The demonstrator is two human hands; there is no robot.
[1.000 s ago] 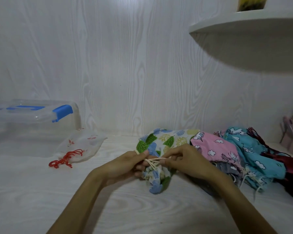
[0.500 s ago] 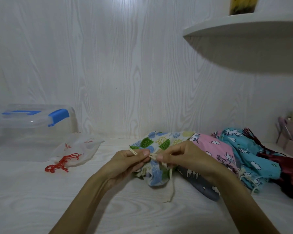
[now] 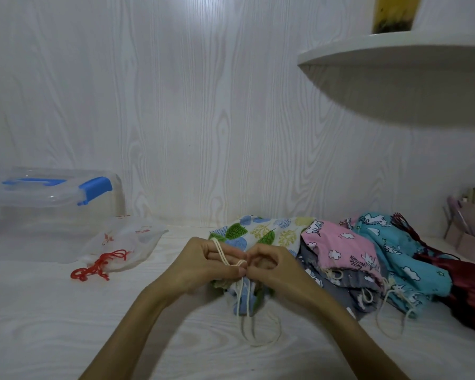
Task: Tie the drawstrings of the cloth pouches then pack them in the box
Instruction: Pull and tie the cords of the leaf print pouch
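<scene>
A white pouch printed with green and blue leaves [image 3: 269, 232] lies in the middle of the table. My left hand [image 3: 203, 266] and my right hand [image 3: 272, 266] meet over its gathered neck, both pinching its cream drawstring [image 3: 240, 305]. One strand runs over my left fingers; loose ends loop down onto the table. To the right lie a pink unicorn pouch [image 3: 337, 248], a grey pouch [image 3: 348, 286], a teal unicorn pouch [image 3: 395, 250] and a dark red pouch [image 3: 469, 294]. The clear box with blue clips [image 3: 50, 204] stands at the far left, lid on.
A sheer white pouch with a red drawstring [image 3: 121, 246] lies in front of the box. A rounded white shelf [image 3: 395, 67] juts out overhead at the right. A pink holder with pens [image 3: 472, 229] stands at the far right. The wall is close behind.
The drawstring's loose ends have dropped lower onto the table. My hands have pulled closer together over the pouch's neck, and a strand now lies across my left fingers.
</scene>
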